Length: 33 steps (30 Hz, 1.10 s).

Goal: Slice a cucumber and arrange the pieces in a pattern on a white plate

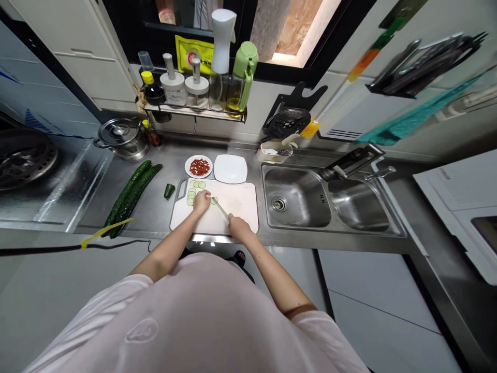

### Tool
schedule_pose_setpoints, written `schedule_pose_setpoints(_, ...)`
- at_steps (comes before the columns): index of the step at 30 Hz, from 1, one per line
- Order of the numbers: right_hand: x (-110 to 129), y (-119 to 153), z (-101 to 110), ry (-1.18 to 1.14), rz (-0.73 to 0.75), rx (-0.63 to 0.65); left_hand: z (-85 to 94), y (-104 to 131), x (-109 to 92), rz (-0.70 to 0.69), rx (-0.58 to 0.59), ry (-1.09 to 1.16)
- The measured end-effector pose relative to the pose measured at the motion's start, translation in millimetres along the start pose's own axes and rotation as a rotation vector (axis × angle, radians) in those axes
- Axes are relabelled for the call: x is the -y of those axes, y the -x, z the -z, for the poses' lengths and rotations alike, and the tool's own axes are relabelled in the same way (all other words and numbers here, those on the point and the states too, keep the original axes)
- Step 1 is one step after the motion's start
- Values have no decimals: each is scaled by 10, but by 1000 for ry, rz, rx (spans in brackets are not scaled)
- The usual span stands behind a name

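My right hand (239, 228) is wrapped round the handle of a kitchen knife (222, 210), whose blade points up and left over the white cutting board (243, 202). A round cucumber slice (214, 200) lies at the blade's tip. Just left of it, my left hand (201, 201) rests on the board with its fingers curled together; what they hold, if anything, is hidden. Several pale cucumber slices (191, 196) lie left of that hand, and more are at the board's upper left. A cut cucumber end (169, 191) sits on the counter beside the board.
Two whole cucumbers (134, 194) lie to the left, below a lidded steel pot (122, 139). Behind the board stand a plate of chopped red pieces (187, 165) and a white square plate (230, 169). A double sink (297, 199) is to the right; a bottle rack (194, 110) hangs above.
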State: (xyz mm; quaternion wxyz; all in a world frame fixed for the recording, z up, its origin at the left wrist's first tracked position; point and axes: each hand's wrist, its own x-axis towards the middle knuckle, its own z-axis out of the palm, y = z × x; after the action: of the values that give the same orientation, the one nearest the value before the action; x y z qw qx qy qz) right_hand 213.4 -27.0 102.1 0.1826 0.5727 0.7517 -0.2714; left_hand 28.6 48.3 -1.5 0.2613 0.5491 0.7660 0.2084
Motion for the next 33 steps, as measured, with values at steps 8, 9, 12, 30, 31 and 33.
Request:
schedule_pose_setpoints(8, 22, -2, 12, -13, -30, 19, 9, 16, -8, -8, -8, 0)
schedule_pose_setpoints(9, 22, -2, 14, -13, -32, 22, 12, 18, -11, -6, -4, -2)
schedule_pose_setpoints(12, 18, -6, 18, -14, -21, 16, 18, 22, -18, -2, 4, 0)
schedule_pose_setpoints(30, -129, 245, -71, 17, -20, 30, 26, 21, -16, -16, -2, 12)
schedule_pose_setpoints(31, -137, 254, -85, 17, -24, 32, 26, 22, -17, -14, -2, 11)
schedule_pose_setpoints(33, -141, 257, -109, 16, -34, 33, 26, 24, -19, -5, 0, 10)
